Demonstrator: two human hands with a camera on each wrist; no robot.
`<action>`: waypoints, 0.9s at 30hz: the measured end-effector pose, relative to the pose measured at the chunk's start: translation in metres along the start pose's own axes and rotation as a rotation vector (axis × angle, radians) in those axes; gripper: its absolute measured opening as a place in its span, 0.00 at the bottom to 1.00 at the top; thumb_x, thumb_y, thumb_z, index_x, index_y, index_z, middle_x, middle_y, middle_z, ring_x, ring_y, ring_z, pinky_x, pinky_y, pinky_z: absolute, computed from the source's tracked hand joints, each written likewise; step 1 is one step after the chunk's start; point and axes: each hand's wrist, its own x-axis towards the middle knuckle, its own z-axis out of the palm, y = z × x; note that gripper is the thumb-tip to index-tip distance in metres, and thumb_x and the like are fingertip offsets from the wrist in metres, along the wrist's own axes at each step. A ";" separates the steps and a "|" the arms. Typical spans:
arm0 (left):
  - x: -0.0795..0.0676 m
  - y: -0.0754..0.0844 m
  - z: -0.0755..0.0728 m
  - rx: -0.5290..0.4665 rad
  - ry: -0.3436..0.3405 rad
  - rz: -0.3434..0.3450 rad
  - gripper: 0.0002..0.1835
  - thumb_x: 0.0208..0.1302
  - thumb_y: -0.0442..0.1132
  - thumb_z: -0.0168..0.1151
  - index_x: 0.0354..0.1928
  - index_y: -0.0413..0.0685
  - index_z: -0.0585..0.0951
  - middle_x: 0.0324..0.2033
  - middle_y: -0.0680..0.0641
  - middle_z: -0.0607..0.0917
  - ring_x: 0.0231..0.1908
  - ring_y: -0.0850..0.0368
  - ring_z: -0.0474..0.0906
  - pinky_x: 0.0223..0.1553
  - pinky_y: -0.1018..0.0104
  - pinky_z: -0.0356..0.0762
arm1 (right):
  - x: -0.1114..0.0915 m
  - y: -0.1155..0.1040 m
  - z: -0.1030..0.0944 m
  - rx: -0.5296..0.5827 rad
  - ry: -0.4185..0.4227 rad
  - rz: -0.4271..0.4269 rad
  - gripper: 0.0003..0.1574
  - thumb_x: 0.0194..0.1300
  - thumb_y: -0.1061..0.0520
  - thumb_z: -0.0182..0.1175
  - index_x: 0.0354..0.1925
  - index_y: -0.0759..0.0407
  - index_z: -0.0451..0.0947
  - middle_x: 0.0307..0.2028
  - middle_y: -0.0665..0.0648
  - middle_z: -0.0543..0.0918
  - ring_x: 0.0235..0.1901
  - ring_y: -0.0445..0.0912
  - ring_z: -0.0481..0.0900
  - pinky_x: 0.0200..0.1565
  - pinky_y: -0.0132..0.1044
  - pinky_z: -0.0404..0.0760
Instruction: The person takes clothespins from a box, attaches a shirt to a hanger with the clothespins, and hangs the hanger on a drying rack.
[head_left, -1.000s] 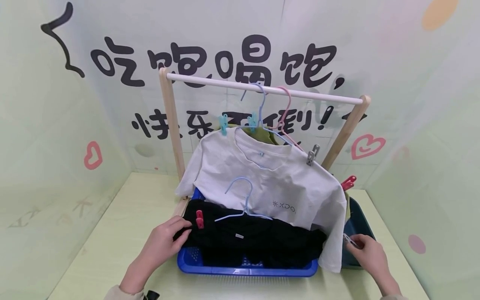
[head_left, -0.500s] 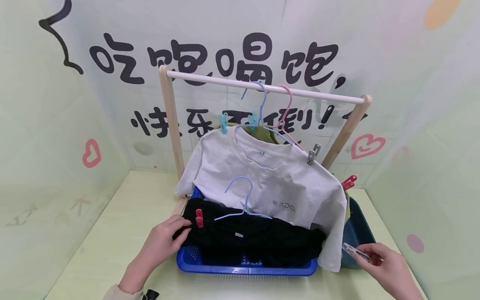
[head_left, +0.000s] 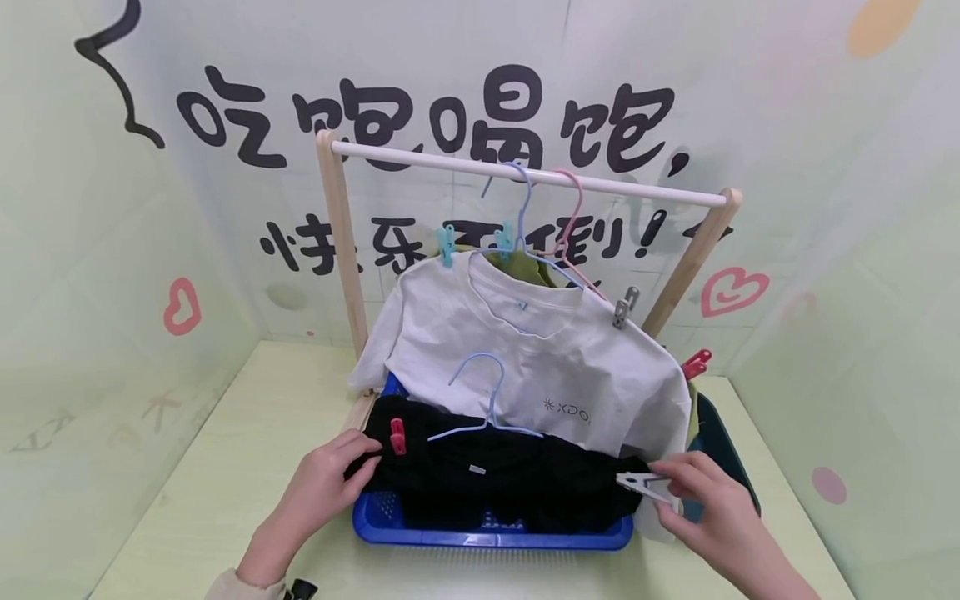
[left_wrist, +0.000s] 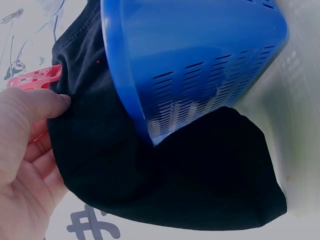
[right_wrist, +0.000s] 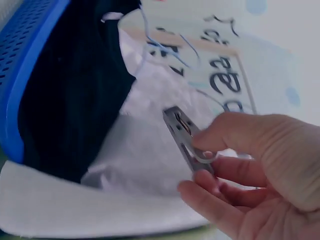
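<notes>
A black shirt (head_left: 510,479) lies over the blue basket (head_left: 491,540), with a light blue hanger (head_left: 492,412) inside its neck and the hook standing up. My left hand (head_left: 326,479) pinches the shirt's left shoulder between thumb and fingers, beside a red clothespin (head_left: 397,437) clipped there. In the left wrist view the sleeve hangs down past the basket's side. With thumb and fingers my right hand (head_left: 716,508) holds a grey clothespin (head_left: 647,485) at the black shirt's right shoulder. The right wrist view shows this clothespin (right_wrist: 187,137) apart from the black cloth.
Behind the basket stands a wooden rack with a white rail (head_left: 450,167). From it hangs a white shirt (head_left: 525,358) with blue and grey clothespins, and a green garment (head_left: 528,268) behind on a pink hanger. A dark green bin (head_left: 723,442) stands at the right.
My right hand has lifted the grey clothespin from near the green bin and brought it left to the black shirt's right shoulder. The left hand has kept its place.
</notes>
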 end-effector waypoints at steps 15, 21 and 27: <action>-0.001 0.002 -0.001 -0.029 0.006 0.048 0.11 0.43 0.26 0.67 0.32 0.42 0.82 0.31 0.52 0.82 0.27 0.62 0.79 0.28 0.75 0.76 | 0.044 -0.003 0.036 -0.299 -0.107 -0.300 0.21 0.32 0.70 0.75 0.29 0.61 0.79 0.29 0.53 0.76 0.29 0.45 0.75 0.28 0.34 0.78; -0.003 0.002 -0.003 -0.016 0.022 0.071 0.19 0.70 0.46 0.47 0.32 0.41 0.82 0.30 0.52 0.82 0.27 0.61 0.79 0.27 0.73 0.76 | 0.053 -0.006 0.039 -0.375 -0.170 -0.327 0.17 0.38 0.72 0.71 0.28 0.63 0.77 0.28 0.55 0.73 0.28 0.47 0.72 0.27 0.34 0.76; -0.004 0.003 -0.007 -0.024 0.005 0.086 0.26 0.72 0.50 0.38 0.33 0.40 0.83 0.31 0.51 0.82 0.26 0.62 0.78 0.28 0.73 0.76 | 0.062 -0.012 0.040 -0.439 -0.286 -0.317 0.15 0.39 0.76 0.67 0.25 0.64 0.74 0.25 0.55 0.71 0.26 0.47 0.69 0.21 0.33 0.72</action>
